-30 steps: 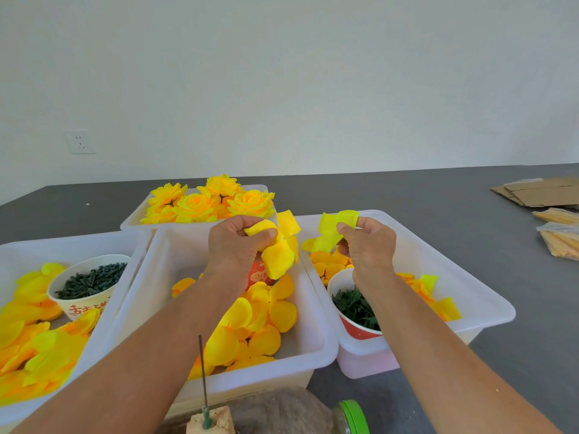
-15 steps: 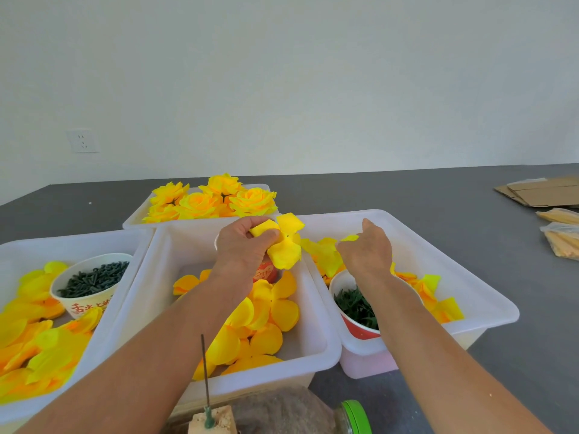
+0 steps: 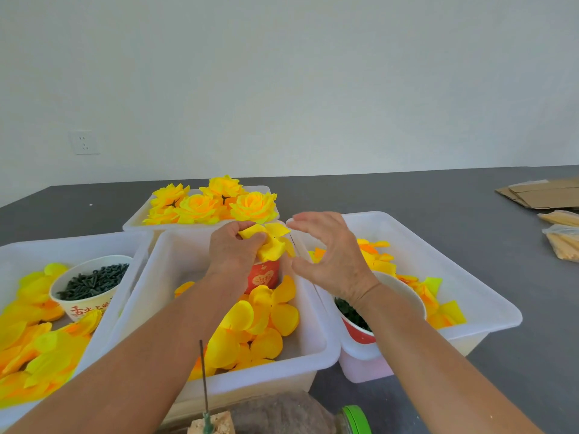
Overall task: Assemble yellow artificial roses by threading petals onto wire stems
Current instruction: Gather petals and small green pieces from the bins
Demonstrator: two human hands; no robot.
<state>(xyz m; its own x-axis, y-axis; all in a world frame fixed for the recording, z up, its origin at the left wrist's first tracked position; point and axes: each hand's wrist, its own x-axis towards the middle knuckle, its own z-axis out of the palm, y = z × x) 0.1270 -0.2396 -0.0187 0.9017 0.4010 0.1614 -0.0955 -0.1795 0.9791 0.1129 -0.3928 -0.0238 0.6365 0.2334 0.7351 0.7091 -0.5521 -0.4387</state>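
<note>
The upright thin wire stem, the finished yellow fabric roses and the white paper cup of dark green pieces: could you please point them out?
upright thin wire stem [image 3: 203, 371], head view, mid-shaft.
finished yellow fabric roses [image 3: 199, 208], head view, middle bloom.
white paper cup of dark green pieces [image 3: 89, 305], head view, front wall.

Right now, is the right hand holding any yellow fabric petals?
No, the right hand is spread, holding nothing; the left hand grips the yellow fabric petals.

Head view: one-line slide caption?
Left hand pinches yellow petals over the middle bin; right hand open beside them.

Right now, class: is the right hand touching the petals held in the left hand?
Apart. The head view shows the right hand open, a gap separating it from the petals.
</note>
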